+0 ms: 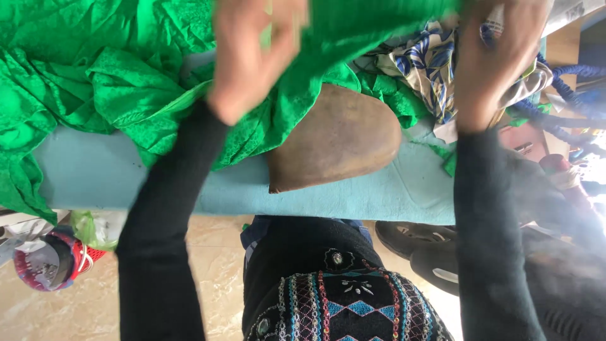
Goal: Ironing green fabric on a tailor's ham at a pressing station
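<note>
Gripping green cloth (pixel 126 88), apparently, both hands (pixel 252 57) raised above board edge (pixel 353 205).

You have two hands up, left hand (pixel 252 53) and right hand (pixel 499 57), one green cloth (pixel 126 82), one brown iron soleplate (pixel 334 142), two dark sandals (pixel 423 249).

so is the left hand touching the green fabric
Touching. In the head view the left hand pinches a fold of the green fabric between thumb and fingers, the cloth running straight out of its grip with no gap showing.
</note>
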